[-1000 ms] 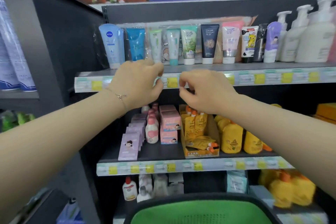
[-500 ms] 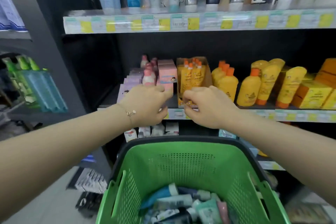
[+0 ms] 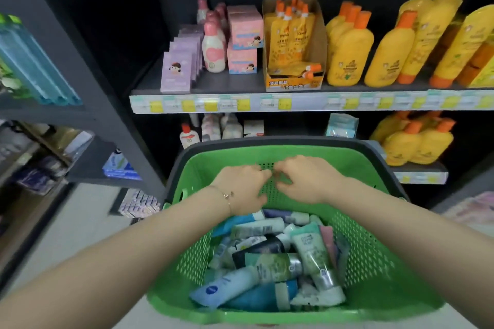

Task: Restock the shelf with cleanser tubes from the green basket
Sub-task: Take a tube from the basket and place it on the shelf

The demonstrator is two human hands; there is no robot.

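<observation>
- Hovering over basket (image 3: 374, 248): left hand (image 3: 242, 189) and right hand (image 3: 307, 181) are seen side by side near the far wall, fingertips almost meeting.
- Grip: fingers of both are loosely curled and nothing is seen held. Both are read as empty.
- Tubes (image 3: 270, 259) are piled criss-cross on the basket floor, at 6 o'clock from both hands. The nearest lie just under the left wrist; contact cannot be told. The rest are apart from any finger.
- Pile layout: pale blue tube (image 3: 227, 288) at 7 o'clock, dark tube (image 3: 262, 247) mid-pile, mint tube (image 3: 307, 243) at 3 o'clock.
- Risk: pile is interlocked. If a buried tube is pulled, neighbours may be dragged up and spilled. A top-layer pick is advised.
- Risk: tubes look slick, so a pinch at the crimp end could slip.
- Risk: hands are crowded, so one tube could be reached for by both.
- Risk: pouch box (image 3: 294, 43) and yellow bottles (image 3: 347, 53) at 12 o'clock could be clipped on the lift past the shelf (image 3: 227, 83) edge.
- Cleanser row is not in view, so the slot cannot be judged.
</observation>
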